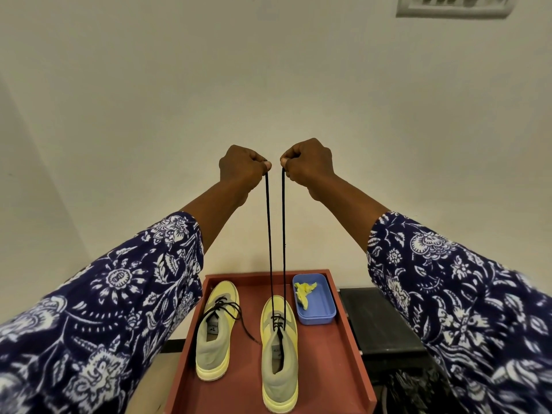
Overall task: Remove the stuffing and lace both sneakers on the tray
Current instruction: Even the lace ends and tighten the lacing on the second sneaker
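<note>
Two yellow-and-grey sneakers stand on a red tray (334, 369). The left sneaker (216, 327) has a black lace threaded through it, its ends lying loose. The right sneaker (279, 354) is laced through its lower eyelets, and both ends of its black lace (276, 234) run straight up, taut. My left hand (243, 168) pinches one end and my right hand (307, 164) pinches the other, both raised high above the tray and close together.
A blue plastic box (316, 316) at the tray's far right corner holds crumpled yellow stuffing (303, 291). A black surface (379, 321) lies right of the tray. A plain wall is behind, with a switch plate (454, 4) at the top right.
</note>
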`<state>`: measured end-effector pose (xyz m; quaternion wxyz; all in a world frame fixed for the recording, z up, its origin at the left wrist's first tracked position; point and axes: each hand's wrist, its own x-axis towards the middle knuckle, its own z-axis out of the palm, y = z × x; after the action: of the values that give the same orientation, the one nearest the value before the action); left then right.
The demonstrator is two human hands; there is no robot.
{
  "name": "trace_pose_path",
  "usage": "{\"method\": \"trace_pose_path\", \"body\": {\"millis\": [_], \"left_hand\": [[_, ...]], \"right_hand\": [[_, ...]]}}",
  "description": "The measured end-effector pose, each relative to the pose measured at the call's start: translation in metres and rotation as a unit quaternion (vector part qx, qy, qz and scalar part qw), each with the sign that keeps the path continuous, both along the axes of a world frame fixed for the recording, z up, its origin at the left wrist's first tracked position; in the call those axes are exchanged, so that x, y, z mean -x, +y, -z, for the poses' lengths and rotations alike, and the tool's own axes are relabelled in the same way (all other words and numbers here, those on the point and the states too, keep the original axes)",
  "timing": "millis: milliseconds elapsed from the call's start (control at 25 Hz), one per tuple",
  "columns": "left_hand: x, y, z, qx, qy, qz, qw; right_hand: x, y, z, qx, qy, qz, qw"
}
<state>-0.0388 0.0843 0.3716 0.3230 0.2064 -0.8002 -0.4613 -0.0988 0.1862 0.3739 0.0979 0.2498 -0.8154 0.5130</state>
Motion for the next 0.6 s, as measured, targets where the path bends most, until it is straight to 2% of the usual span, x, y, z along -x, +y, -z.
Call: {"method": "trace_pose_path", "body": {"millis": [360, 600], "left_hand": [[0.005, 0.001, -0.002, -0.007, -0.005, -0.027, 1.0], [0.009, -0.009, -0.005, -0.044, -0.008, -0.047, 0.998]], "right_hand": [[0.004, -0.005, -0.002, 0.022, -0.056, -0.002, 0.998], [0.01, -0.011, -0.005, 0.02, -0.091, 0.018, 0.996]]}}
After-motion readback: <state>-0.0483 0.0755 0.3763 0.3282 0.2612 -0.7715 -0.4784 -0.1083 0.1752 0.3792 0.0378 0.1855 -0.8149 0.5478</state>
